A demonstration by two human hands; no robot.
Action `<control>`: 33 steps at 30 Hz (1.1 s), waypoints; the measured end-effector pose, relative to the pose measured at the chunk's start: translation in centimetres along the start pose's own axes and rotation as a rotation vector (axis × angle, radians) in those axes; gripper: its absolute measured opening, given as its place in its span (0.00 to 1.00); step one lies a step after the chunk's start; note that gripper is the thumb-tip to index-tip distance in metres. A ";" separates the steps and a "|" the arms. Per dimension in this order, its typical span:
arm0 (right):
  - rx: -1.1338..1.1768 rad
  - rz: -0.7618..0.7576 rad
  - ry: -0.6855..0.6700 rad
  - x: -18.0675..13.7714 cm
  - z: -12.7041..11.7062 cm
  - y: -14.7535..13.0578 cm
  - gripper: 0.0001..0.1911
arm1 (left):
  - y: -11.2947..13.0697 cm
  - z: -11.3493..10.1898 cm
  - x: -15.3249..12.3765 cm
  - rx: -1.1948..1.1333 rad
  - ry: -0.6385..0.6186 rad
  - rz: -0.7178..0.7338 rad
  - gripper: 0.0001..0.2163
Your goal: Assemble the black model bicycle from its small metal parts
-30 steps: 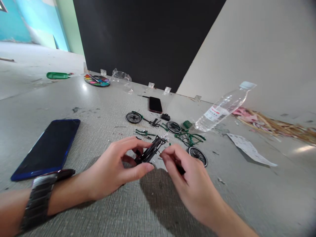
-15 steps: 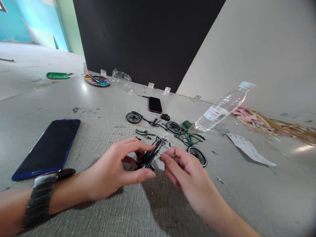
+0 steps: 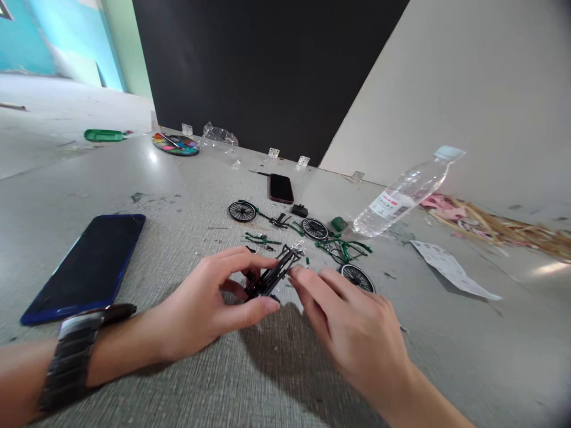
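Grey textured tabletop (image 3: pixel 147 404): left hand (image 3: pixel 209 300) pinches a slender black bicycle-shaped model (image 3: pixel 273 274) at near centre; right hand (image 3: pixel 354 318) has turned palm-down just right, suggesting close adjustment; its fingertip grip cannot be told.

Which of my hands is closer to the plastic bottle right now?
Right. Your right hand is to the near left of the plastic bottle, apart from it; your left hand, holding the small black piece, is farther left.

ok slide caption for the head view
Left hand holding a small black piece, right hand close beside it, green bicycle frame beyond.
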State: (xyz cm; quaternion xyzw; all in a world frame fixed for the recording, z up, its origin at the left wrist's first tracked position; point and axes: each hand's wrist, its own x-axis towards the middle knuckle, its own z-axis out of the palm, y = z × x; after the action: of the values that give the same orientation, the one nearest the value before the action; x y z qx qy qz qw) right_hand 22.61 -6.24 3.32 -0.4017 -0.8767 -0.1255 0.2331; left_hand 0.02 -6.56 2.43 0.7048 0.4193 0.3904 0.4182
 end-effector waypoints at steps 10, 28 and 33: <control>0.861 0.530 -0.321 1.2 0.4 -0.8 0.16 | -0.3 -0.2 -0.1 0.006 -0.050 0.034 0.17; 0.001 0.090 -0.129 0.7 -0.6 -0.2 0.15 | 0.0 0.3 0.3 -0.161 0.071 -0.135 0.18; 0.071 0.155 -0.188 0.8 -0.6 0.1 0.13 | -0.1 0.3 0.5 -0.182 0.055 -0.135 0.17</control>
State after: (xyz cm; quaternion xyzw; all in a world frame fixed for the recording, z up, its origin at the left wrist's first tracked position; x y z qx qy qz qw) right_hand 22.41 -5.92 4.26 -0.4696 -0.8650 -0.0378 0.1728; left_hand 0.44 -6.15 2.36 0.6231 0.4401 0.4170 0.4941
